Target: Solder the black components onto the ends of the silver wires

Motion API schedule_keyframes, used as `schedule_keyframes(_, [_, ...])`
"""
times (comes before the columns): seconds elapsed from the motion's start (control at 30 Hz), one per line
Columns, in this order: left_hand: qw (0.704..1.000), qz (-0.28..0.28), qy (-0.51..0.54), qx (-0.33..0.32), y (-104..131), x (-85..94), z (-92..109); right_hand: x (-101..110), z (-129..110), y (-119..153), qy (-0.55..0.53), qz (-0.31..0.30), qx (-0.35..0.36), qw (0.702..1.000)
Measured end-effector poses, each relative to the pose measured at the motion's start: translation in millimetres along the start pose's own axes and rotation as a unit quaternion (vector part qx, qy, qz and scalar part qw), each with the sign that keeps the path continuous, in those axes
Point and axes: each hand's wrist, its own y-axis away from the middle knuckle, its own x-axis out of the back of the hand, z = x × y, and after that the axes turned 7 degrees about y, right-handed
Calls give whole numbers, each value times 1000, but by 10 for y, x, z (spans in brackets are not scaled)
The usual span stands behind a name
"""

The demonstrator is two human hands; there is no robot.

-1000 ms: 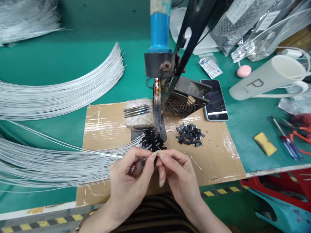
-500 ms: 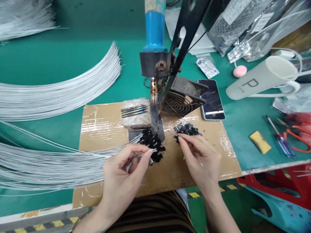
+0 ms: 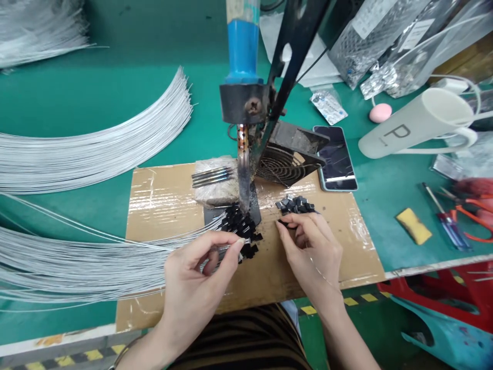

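Observation:
My left hand [image 3: 204, 272] pinches the end of a thin white wire [image 3: 115, 238] between thumb and forefinger. Below it runs a bundle of white wires [image 3: 96, 267], whose far ends carry black square pieces [image 3: 241, 221]. My right hand [image 3: 311, 246] is closed on a small black piece [image 3: 283, 223], just in front of a heap of loose black pieces [image 3: 296, 204]. Above the wire ends a soldering iron [image 3: 244, 174] with a blue handle hangs tip down in a black clamp [image 3: 244, 103].
A cardboard sheet [image 3: 162, 200] covers the bench under my hands. Behind it stand a small black fan [image 3: 288, 159] and a phone [image 3: 337, 159]. To the right are a mug [image 3: 416, 123], a yellow sponge [image 3: 413, 226] and a screwdriver [image 3: 442, 218]. Another wire bundle [image 3: 115, 149] lies at left.
My right hand has drawn back slightly from the heap, towards my body and left, with a black piece in its fingertips. My left hand has barely moved.

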Motion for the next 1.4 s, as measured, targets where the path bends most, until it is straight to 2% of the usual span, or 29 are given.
schedule_keyframes(0.07, [1000,0,-4,-1,6,4,2,16,-18,10,-29,13,-12,999])
schedule_keyframes(0.23, [1000,2,-7,1,5,2,-8,66,-63,46,-153,6,-92,984])
schedule_keyframes(0.47, [1000,8,9,28,-5,8,-1,148,-151,56,-253,-3,-138,957])
schedule_keyframes(0.9, [999,7,9,48,-5,9,44,128,-400,33,-410,-74,-211,884])
schedule_keyframes(1.13, [996,-39,61,44,-28,17,109,90,-500,8,-488,-127,-240,830])
schedule_keyframes(1.23, [994,-56,79,46,-40,17,147,87,-540,-11,-491,-137,-248,824])
schedule_keyframes(1.4, [992,-64,95,43,-68,3,221,84,-577,-39,-482,-136,-240,832])
